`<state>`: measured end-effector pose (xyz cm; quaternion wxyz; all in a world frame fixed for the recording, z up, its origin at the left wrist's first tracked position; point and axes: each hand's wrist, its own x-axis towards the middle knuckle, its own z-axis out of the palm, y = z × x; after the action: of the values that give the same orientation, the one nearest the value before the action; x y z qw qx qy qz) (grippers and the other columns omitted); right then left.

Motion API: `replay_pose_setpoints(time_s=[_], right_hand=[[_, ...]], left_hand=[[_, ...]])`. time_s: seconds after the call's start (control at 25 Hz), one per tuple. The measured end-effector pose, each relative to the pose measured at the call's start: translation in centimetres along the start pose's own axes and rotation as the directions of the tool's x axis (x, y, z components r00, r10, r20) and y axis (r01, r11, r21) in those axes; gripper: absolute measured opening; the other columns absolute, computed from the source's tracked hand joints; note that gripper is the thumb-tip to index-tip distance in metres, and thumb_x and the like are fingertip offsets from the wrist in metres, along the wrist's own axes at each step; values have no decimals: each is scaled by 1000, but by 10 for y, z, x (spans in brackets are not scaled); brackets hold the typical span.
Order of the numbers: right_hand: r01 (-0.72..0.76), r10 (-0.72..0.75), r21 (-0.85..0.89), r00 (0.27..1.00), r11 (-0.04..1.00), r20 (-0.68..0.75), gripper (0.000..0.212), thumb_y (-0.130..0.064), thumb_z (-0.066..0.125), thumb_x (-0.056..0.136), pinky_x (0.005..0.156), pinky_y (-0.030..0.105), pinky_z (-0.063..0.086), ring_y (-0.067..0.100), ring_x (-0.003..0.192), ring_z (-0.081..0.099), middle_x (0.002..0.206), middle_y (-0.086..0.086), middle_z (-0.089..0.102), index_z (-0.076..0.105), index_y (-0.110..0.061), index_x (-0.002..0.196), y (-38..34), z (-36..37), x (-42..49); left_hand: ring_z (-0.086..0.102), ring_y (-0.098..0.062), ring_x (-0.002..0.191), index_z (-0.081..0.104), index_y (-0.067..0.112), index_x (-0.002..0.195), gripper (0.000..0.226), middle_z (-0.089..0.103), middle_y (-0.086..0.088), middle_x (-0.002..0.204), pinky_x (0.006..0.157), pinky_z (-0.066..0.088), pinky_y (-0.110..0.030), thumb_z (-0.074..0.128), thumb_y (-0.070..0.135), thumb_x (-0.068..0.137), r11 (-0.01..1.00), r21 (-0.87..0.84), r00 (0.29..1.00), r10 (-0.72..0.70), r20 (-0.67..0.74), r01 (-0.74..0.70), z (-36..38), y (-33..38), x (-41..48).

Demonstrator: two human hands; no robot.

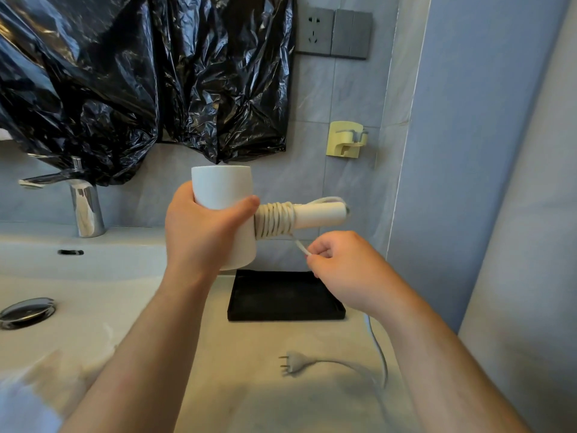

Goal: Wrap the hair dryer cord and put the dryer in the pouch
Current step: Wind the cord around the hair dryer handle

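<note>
My left hand [199,229] grips the barrel of a white hair dryer [221,189], held upright above the counter with its handle [318,215] pointing right. Several turns of white cord [274,221] are wound round the handle near the barrel. Just below the handle, my right hand [343,270] pinches the cord where it comes off the coil. The loose end runs down behind my right forearm to the plug [295,363], which lies flat on the counter. No pouch is in view.
A black tray [281,315] sits on the counter under the dryer. A white basin [78,276] with a chrome tap [86,207] and drain lies to the left. Black plastic sheet [140,73], a socket plate [315,31] and a yellow wall holder [345,139] are on the wall.
</note>
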<state>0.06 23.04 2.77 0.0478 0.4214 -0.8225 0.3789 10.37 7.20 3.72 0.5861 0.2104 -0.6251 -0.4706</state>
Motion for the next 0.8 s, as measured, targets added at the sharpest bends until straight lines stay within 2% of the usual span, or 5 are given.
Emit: replay_pose_setpoints(time_s=[0.24,0.32,0.44,0.6,0.8], right_hand=[[208,-220,-206,975,956,-38,23,-15,54,88,65,34,52,18,75,61,78,-2,69,75,-22,90,1,-9,-1],[250,-255,-155,967,956,-16,18,-15,61,88,73,25,51,7,82,63,85,-9,73,77,-25,91,3,-20,-2],[258,-256,27,965,966,-59,5,-19,78,77,57,9,44,-2,72,63,75,-11,71,74,-23,77,4,-28,-4],[251,-231,153,963,956,-138,22,-28,89,60,60,21,47,3,60,58,66,-1,69,70,-20,65,5,-32,-3],[256,-275,406,961,877,-11,43,-53,83,46,60,36,46,13,59,56,62,4,65,70,-18,66,11,-35,-2]], left_hand=[[62,-6,78,59,30,102,54,64,12,86,61,49,-29,81,43,54,949,271,973,109,203,-163,5,0,-6],[64,-8,77,61,30,100,54,66,10,87,60,49,-28,80,42,51,954,260,953,65,297,-146,3,6,-6],[65,-10,71,64,28,97,50,67,7,85,54,49,-27,86,35,53,967,233,914,0,405,-103,-10,13,-1],[66,-4,63,64,30,91,46,69,10,76,48,52,-23,82,35,49,990,138,859,-43,510,-32,-21,15,2],[70,-12,73,67,31,93,55,71,4,83,59,57,-30,82,43,41,1000,10,797,-3,605,-4,-28,18,4]])
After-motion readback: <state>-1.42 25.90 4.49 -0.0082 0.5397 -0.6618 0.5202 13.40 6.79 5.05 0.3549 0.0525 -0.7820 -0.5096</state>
